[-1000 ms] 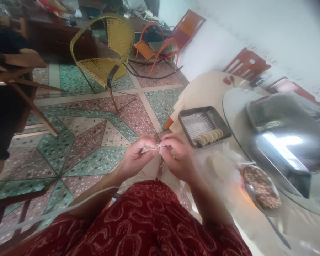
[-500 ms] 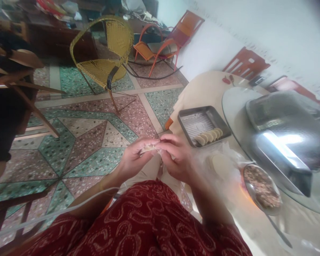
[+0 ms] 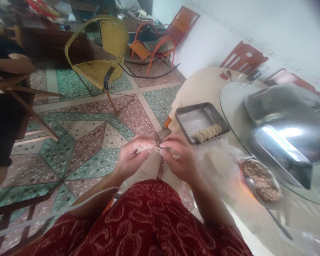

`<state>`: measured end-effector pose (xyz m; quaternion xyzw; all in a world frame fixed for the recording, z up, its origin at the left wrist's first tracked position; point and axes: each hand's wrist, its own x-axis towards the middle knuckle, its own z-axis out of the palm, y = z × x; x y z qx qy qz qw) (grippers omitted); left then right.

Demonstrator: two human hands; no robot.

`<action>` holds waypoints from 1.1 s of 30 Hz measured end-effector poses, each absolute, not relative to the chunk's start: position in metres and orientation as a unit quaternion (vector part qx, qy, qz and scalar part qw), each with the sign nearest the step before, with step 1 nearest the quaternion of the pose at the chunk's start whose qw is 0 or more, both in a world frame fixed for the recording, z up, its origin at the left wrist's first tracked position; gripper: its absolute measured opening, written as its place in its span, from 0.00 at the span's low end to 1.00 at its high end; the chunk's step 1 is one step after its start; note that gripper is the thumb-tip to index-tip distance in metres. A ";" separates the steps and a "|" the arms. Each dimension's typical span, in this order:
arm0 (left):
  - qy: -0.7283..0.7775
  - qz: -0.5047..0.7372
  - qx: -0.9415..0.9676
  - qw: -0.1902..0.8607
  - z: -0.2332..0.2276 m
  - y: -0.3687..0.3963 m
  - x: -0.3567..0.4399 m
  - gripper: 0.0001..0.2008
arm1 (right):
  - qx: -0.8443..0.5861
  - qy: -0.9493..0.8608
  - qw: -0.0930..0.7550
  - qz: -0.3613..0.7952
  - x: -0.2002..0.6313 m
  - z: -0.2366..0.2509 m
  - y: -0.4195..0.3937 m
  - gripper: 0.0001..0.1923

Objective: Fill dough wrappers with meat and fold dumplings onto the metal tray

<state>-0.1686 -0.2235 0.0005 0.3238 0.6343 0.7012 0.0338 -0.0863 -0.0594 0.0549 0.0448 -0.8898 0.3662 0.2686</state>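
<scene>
Both hands meet over my lap and pinch one pale dumpling (image 3: pixel 148 148) between their fingertips. My left hand (image 3: pixel 132 158) cups it from the left, and my right hand (image 3: pixel 180 160) presses its edge from the right. On the round table to the right, a metal tray (image 3: pixel 190 114) carries a short row of folded dumplings (image 3: pixel 207 133). A stack of round wrappers (image 3: pixel 219 161) lies in clear plastic beside my right wrist. Past it stands a metal bowl of minced filling (image 3: pixel 261 183) with a spoon handle (image 3: pixel 278 223) sticking out.
A large steel pot (image 3: pixel 285 121) rests on a glass turntable (image 3: pixel 232 103). A yellow wicker chair (image 3: pixel 102 53) and orange chairs (image 3: pixel 160 42) stand on the patterned floor. A person in dark clothes (image 3: pixel 1 103) sits on a wooden chair at the far left.
My fingers have shifted a little along the dumpling's edge while pinching it. The view has drifted slightly; nothing else has moved.
</scene>
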 end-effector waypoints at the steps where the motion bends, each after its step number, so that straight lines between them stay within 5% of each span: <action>1: 0.637 0.698 0.326 0.031 0.000 -0.223 -0.169 0.05 | 0.037 -0.893 0.260 0.366 -0.087 0.054 -0.059 0.06; 19: 0.664 0.680 0.296 0.092 -0.010 -0.209 -0.170 0.04 | -0.035 -0.872 0.191 0.450 -0.099 0.036 -0.054 0.06; 33: 0.666 0.672 0.308 0.101 -0.009 -0.209 -0.171 0.05 | 0.036 -0.935 0.250 0.249 -0.095 0.040 -0.058 0.08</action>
